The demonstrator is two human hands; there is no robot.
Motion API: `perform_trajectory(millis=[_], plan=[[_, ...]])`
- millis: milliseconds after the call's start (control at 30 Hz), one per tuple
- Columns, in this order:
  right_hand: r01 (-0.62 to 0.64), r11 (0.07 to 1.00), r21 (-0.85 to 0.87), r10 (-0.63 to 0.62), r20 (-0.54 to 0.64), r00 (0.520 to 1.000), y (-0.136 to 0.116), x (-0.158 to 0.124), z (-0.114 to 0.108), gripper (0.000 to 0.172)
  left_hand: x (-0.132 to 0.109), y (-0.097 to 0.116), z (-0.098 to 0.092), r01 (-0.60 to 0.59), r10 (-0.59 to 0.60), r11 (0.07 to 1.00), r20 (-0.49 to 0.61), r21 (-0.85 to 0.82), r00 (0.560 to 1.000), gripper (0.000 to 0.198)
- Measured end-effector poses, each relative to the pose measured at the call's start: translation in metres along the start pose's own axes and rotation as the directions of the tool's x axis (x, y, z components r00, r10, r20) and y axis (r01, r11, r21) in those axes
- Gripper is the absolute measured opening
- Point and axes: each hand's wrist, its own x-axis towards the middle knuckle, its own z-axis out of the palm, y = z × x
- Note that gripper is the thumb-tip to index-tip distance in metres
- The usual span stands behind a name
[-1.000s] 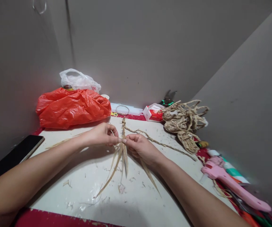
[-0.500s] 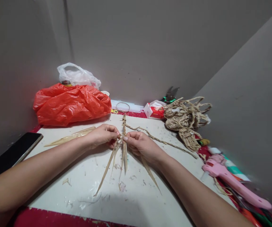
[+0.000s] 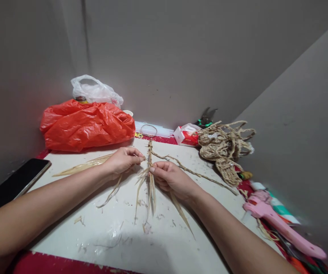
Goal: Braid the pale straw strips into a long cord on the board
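A narrow braid of dried straw-coloured leaf strips [image 3: 150, 153] stands out in the middle of the table, pointing away from me. My right hand [image 3: 173, 177] pinches its near end between thumb and fingers. Several loose strands [image 3: 151, 192] fan out from under that grip towards me. To the left of the braid, my left hand [image 3: 126, 160] is closed in a pinch on one leaf strip [image 3: 111, 196], whose tail trails below the palm. A thin twisted cord [image 3: 200, 174] runs off to the right from the braid. Flat dried leaves [image 3: 81, 167] lie partly behind my left forearm.
A red plastic bag [image 3: 86, 125] and a white bag [image 3: 95, 93] sit at the back left. A phone [image 3: 15, 184] lies at the left edge. On the right are coiled woven cord pieces [image 3: 223, 148], a tissue pack [image 3: 188, 136], pliers [image 3: 206, 120] and a pink glue gun [image 3: 283, 224].
My left hand has drawn slightly left and up, away from the braid, with its leaf strip swinging left along with it. The right hand keeps its pinch at nearly the same spot.
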Motion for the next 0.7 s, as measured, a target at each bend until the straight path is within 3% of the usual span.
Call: perform_trajectory(millis=[167,367,500,700], plan=[[-0.014,0.999,0.029,0.012,0.036,0.999,0.0,0.0,0.0,0.032,-0.002,0.001,0.006,0.053,-0.049,0.993,0.045,-0.104,0.998,0.022],[-0.037,0.992,0.119,0.029,0.069,0.997,0.002,0.002,-0.002,0.03,-0.002,-0.01,0.012,-0.006,0.016,0.979,0.046,-0.205,0.999,0.024],[-0.043,0.993,0.113,0.034,0.08,0.996,0.004,0.003,-0.003,0.029,-0.001,-0.014,0.012,0.096,-0.062,0.947,0.121,-0.307,0.991,0.027],[-0.059,0.997,0.045,0.055,0.093,0.994,0.004,0.002,0.0,0.025,-0.001,-0.012,0.012,0.195,-0.165,0.957,0.149,-0.217,0.975,0.028]])
